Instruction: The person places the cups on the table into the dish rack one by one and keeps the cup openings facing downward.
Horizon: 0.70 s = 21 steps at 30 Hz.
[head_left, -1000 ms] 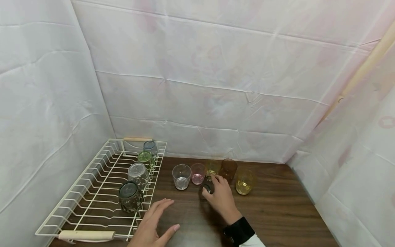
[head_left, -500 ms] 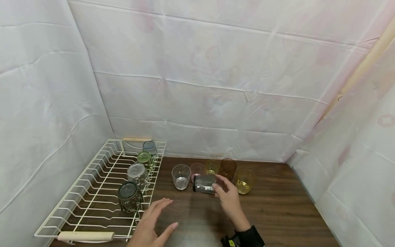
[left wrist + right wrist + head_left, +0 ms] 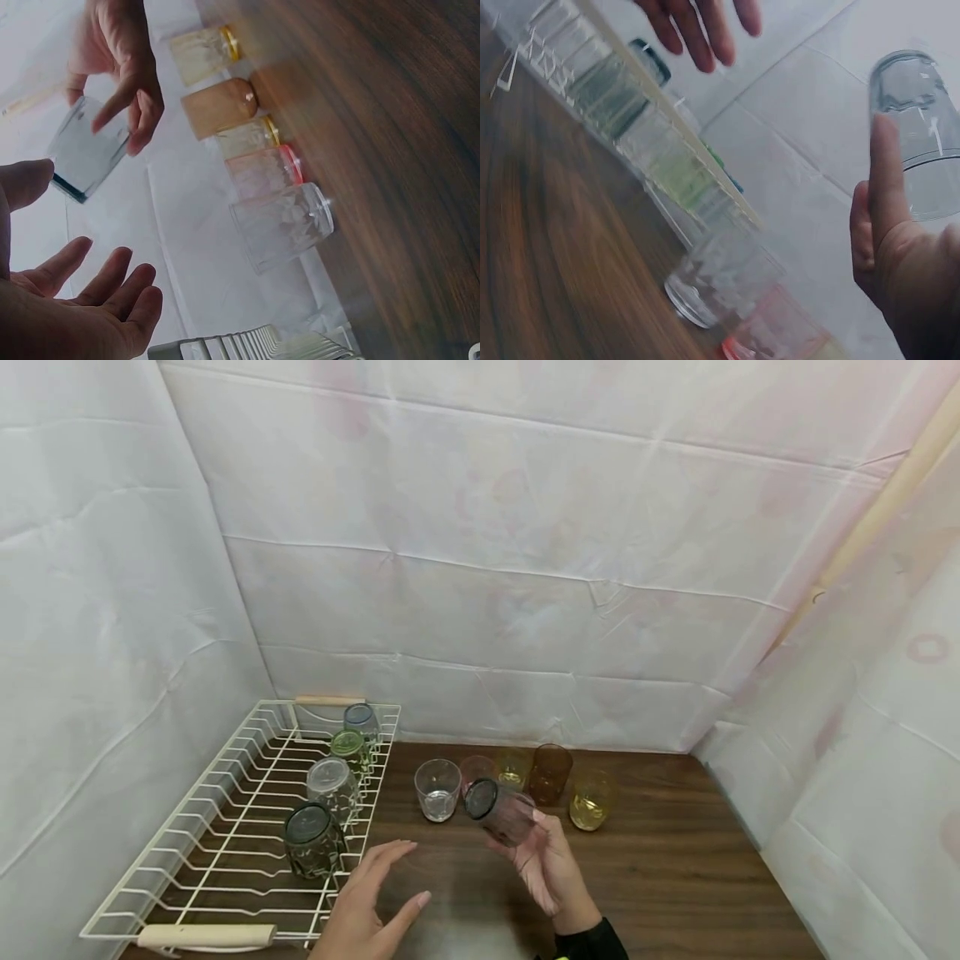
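Observation:
My right hand (image 3: 551, 872) grips a smoky grey drinking glass (image 3: 504, 814) above the table, its thick dark base tilted up to the left. In the right wrist view the glass (image 3: 911, 127) stands out against the white sheet, a finger along its side. My left hand (image 3: 367, 902) holds nothing; its fingers are spread beside the rack, thumb apart. Seen from the left wrist, that hand (image 3: 82, 307) is just below the held glass (image 3: 88, 146). Behind the held glass, a clear glass (image 3: 438, 793) and a partly hidden pink glass (image 3: 477, 768) stand upright on the table.
A white wire rack (image 3: 225, 852) at left carries an upside-down dark glass (image 3: 311, 839), clear glass (image 3: 332, 785), green glass (image 3: 350, 750) and blue glass (image 3: 362, 720). Farther right stand a small yellow glass (image 3: 512, 766), an amber glass (image 3: 551, 772) and another yellow glass (image 3: 590, 802).
My right hand has lifted the grey glass off the table and turned it from upright through lying sideways to base-up tilt, drawing it slightly nearer. My left hand has stayed nearly still.

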Each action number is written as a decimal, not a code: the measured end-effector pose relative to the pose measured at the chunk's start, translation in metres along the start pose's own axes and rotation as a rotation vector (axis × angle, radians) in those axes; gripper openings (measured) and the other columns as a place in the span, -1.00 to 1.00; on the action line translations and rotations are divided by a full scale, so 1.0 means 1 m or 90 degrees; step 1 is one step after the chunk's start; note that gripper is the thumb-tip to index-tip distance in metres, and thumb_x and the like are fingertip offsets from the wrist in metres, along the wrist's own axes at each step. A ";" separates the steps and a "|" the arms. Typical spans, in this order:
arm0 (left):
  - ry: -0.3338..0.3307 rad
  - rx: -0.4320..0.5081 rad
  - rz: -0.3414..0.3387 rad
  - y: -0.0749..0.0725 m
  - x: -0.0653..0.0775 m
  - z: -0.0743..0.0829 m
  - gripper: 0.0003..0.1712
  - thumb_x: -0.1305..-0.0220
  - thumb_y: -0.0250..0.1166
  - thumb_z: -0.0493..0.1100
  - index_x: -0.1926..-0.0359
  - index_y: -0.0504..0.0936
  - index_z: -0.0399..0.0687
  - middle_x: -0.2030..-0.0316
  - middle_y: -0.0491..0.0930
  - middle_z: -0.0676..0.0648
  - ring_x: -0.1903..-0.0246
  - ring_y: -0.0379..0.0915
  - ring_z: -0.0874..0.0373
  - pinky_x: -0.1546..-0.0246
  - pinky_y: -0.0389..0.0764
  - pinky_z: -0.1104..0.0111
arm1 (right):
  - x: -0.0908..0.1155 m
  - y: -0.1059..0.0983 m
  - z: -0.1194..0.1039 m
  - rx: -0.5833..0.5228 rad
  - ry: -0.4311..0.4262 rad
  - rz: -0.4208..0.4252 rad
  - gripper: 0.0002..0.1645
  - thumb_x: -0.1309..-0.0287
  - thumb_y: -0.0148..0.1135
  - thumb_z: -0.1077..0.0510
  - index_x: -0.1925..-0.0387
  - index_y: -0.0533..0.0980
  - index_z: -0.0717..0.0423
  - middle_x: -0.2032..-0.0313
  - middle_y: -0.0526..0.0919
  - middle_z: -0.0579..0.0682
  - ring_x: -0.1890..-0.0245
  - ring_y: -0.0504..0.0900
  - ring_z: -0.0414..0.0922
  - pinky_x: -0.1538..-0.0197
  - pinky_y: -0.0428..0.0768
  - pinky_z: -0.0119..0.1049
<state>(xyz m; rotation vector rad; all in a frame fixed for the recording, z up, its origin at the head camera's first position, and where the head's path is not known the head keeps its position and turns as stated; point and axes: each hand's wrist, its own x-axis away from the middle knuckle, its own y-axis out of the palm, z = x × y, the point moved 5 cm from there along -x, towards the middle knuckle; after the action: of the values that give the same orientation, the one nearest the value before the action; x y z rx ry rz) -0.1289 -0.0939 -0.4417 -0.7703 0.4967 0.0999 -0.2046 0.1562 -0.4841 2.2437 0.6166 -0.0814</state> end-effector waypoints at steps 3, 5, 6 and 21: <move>0.012 -0.004 0.009 0.000 -0.001 0.000 -0.27 -0.03 0.71 -0.09 -0.26 0.66 0.18 -0.15 0.64 0.22 -0.08 0.68 0.17 0.00 0.75 0.13 | 0.000 0.000 0.003 -0.058 0.009 -0.010 -0.37 -0.73 -0.50 0.08 -0.34 0.53 -0.01 -0.29 0.71 -0.05 -0.31 0.69 -0.15 -0.31 0.72 -0.18; 0.026 -0.001 0.011 0.000 -0.002 0.002 -0.26 -0.03 0.70 -0.10 -0.27 0.65 0.17 -0.15 0.65 0.21 -0.09 0.67 0.17 0.01 0.75 0.15 | 0.000 0.001 0.004 -0.083 0.012 -0.009 -0.36 -0.72 -0.52 0.10 -0.31 0.54 0.00 -0.28 0.72 -0.05 -0.30 0.69 -0.15 -0.31 0.72 -0.17; 0.034 0.001 0.012 0.000 -0.003 0.003 -0.26 -0.04 0.70 -0.11 -0.28 0.65 0.16 -0.15 0.65 0.19 -0.09 0.67 0.17 0.00 0.75 0.15 | 0.000 0.001 0.005 -0.093 0.015 -0.008 -0.36 -0.71 -0.52 0.10 -0.31 0.54 0.01 -0.28 0.73 -0.04 -0.31 0.69 -0.14 -0.30 0.72 -0.17; 0.049 0.111 -0.035 0.004 -0.042 0.040 -0.08 -0.18 0.63 -0.07 -0.51 0.40 0.28 -0.37 0.55 0.11 -0.38 0.53 0.12 -0.28 0.66 0.00 | 0.000 0.012 0.018 -0.125 0.053 -0.039 -0.39 -0.70 -0.45 0.08 -0.41 0.47 0.05 -0.31 0.70 0.02 -0.30 0.69 -0.11 -0.26 0.74 -0.26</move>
<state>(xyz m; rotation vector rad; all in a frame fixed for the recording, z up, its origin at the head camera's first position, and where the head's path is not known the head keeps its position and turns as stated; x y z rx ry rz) -0.1516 -0.0595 -0.4008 -0.6178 0.5492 -0.0234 -0.1962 0.1368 -0.4879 2.0473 0.7064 0.0414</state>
